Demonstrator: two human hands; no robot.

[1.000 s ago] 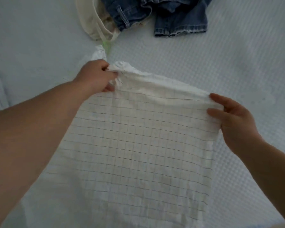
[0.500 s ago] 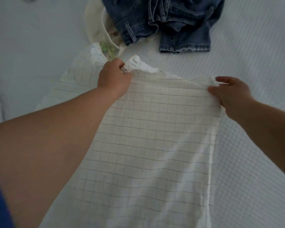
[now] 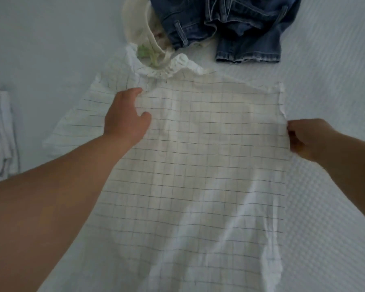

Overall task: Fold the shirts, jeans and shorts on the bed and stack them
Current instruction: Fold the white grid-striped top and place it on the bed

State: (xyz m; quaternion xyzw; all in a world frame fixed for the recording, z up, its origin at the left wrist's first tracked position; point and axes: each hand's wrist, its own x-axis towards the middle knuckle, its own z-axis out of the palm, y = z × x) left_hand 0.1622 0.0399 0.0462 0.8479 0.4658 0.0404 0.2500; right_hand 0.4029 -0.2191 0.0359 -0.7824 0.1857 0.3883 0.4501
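Observation:
A white shirt with a thin dark grid pattern (image 3: 209, 154) lies spread flat on the white bed (image 3: 335, 81), its ruffled collar at the far end. My left hand (image 3: 125, 118) rests on the shirt near the left shoulder, fingers relaxed and spread over the cloth. My right hand (image 3: 310, 139) pinches the shirt's right edge below the ruffled armhole. Crumpled blue jeans (image 3: 236, 24) lie at the far end of the bed, partly over a cream garment (image 3: 137, 28).
A folded white garment (image 3: 3, 127) lies at the left edge of the view. A bit of pale green cloth (image 3: 148, 54) shows beside the collar. The textured white bedspread stretches to the right and far left.
The shirt has gone from hanging in both hands to lying flat on the bed. My left hand let go of the collar and now rests on the cloth; my right hand slid down the right edge.

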